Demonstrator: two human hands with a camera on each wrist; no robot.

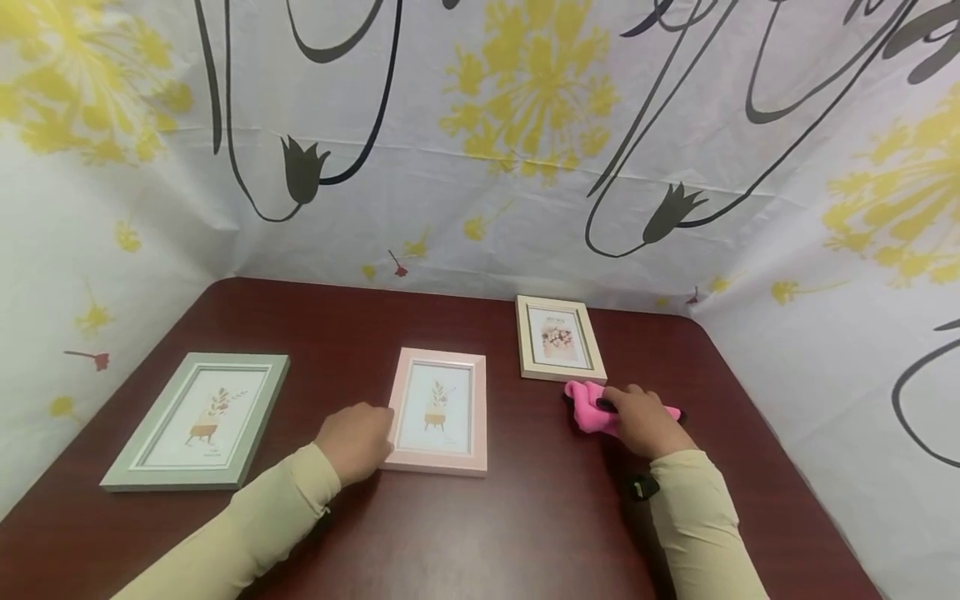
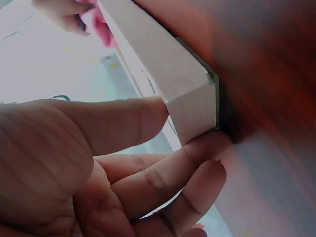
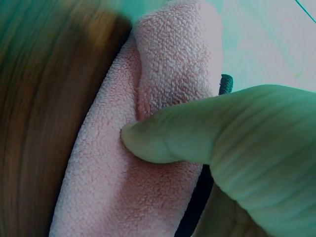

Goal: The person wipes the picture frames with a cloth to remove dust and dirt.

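Note:
A pink picture frame point(image 1: 480, 417) lies face up at the middle of the dark table. My left hand point(image 1: 357, 440) grips its left edge; in the left wrist view the thumb sits on the top side and the fingers curl at the frame's corner point(image 2: 192, 108). Off to the right, my right hand point(image 1: 643, 419) holds a bunched pink cloth point(image 1: 589, 408) with dark edging, just in front of the cream picture frame point(image 1: 527, 350). The right wrist view shows the thumb pressed into the fluffy folded cloth point(image 3: 168, 64); the other fingers are mostly hidden there.
A green picture frame point(image 1: 258, 425) lies at the left of the table point(image 1: 525, 533). White cloth walls point(image 1: 420, 167) with yellow flowers and dark stems enclose the table's back and sides.

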